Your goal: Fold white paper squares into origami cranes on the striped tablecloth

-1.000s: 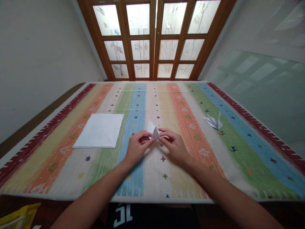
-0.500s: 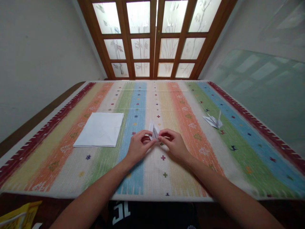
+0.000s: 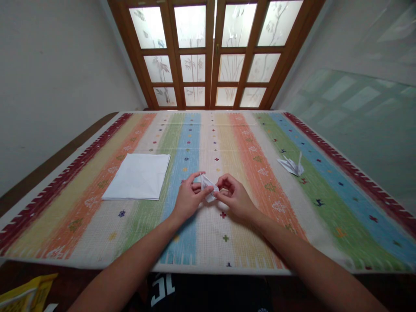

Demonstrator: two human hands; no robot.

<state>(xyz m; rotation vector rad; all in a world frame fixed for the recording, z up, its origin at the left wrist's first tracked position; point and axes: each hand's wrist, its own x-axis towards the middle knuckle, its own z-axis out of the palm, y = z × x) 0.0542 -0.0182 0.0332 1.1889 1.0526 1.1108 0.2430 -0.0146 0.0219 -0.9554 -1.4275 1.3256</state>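
L hand (image 3: 189, 198) & R hand (image 3: 237, 198) both pinching folded paper (image 3: 207, 181), w/ flat white paper (image 3: 136, 177) to its left, paper crane (image 3: 294, 167) well off to its right.

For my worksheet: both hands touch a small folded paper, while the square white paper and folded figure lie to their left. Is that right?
Not quite: the folded figure lies on the right, the head view shows. Left hand and right hand do touch the small folded paper, with the square white paper to their left.
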